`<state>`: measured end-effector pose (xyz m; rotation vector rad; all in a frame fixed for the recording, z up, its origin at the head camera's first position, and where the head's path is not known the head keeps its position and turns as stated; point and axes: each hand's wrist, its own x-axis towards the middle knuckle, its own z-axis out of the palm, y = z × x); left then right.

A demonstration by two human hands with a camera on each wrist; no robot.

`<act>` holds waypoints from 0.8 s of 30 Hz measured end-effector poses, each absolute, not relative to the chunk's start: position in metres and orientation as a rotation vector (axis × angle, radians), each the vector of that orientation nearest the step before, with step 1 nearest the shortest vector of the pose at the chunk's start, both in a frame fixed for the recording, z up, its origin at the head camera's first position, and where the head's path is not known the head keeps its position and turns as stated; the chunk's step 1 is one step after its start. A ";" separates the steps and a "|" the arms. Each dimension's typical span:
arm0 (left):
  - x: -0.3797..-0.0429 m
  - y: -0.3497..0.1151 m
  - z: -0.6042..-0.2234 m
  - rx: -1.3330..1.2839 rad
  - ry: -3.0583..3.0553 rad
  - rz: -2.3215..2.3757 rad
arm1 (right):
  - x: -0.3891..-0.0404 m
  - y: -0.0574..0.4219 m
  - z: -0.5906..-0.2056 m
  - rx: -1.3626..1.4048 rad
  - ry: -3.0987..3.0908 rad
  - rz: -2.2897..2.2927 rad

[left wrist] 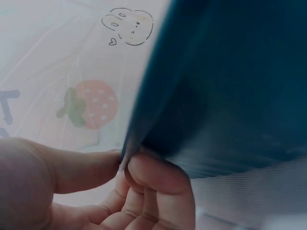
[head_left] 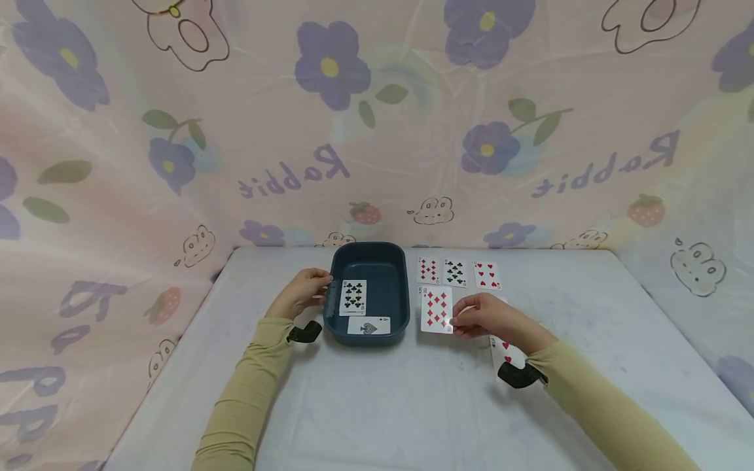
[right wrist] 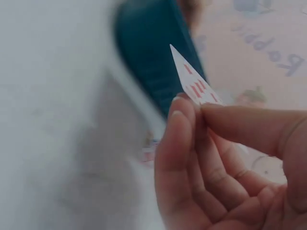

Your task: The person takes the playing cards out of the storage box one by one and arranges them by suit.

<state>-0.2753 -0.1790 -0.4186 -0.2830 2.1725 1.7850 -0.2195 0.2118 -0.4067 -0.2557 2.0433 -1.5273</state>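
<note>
— What is held by the left hand (head_left: 303, 292)?
— The tray (head_left: 385, 291). Its rim is pinched between thumb and fingers, as is seen close up in the left wrist view. The tray is placed just to the right of that hand.

— And what is contained in it?
— Two cards. The ten of clubs (head_left: 353, 297) is laid nearer the left hand; the ace (head_left: 368, 325) is laid sideways just below it, toward the person.

— Is the right hand (head_left: 483, 316) occupied too?
— It is. A diamond card (head_left: 436, 307) is grasped by one edge, thumb against fingers, and is held face up to the left of that hand, between it and the tray. In the right wrist view the card is seen at a steep slant.

— What else is found around the right hand?
— Beyond it, a row is formed by a smaller diamond (head_left: 428, 269), a club (head_left: 455, 273) and a heart (head_left: 487, 275). Beneath its wrist, another heart card (head_left: 505, 356) is partly covered by a black strap (head_left: 518, 375).

— On what are they laid?
— A white table (head_left: 377, 418), by which both hands are surrounded; a flowered cloth (head_left: 377, 118) is hung beyond them.
</note>
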 end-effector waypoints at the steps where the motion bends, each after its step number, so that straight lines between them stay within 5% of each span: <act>1: -0.276 -0.179 -0.418 -0.279 2.176 1.784 | -0.217 0.213 -0.410 -0.252 2.027 -1.526; 24: -0.275 -0.179 -0.419 -0.274 2.169 1.784 | -0.181 0.201 -0.444 -0.114 1.827 -1.532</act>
